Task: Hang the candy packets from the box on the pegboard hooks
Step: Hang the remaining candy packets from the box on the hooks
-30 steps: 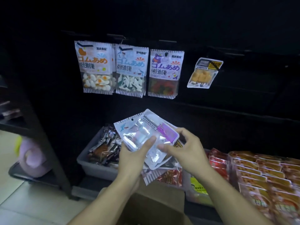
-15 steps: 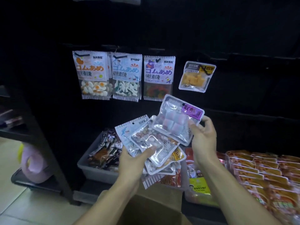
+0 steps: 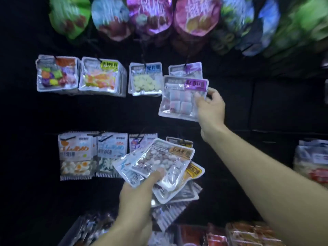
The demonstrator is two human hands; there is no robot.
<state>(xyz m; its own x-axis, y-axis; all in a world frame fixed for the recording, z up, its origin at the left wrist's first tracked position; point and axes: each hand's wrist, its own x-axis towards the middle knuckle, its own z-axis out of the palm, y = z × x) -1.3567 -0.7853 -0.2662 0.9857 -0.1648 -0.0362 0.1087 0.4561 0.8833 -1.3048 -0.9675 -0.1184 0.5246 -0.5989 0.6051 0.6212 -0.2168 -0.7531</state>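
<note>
Lifting away from the fan of clear foil candy packets (image 3: pixel 159 167) pinched in my left hand (image 3: pixel 136 197), my right hand (image 3: pixel 210 107) now grips the clear purple-labelled packet of white-pink cubes (image 3: pixel 181 98) by its right edge. Half a second ago it was just leaving the stack; now it sits just below the matching purple-labelled packet on its hook (image 3: pixel 186 69), so I judge threading comes next.

Single head-worn view, facing forward, close to the dark pegboard (image 3: pixel 266 103); both forearms enter from below.
</note>
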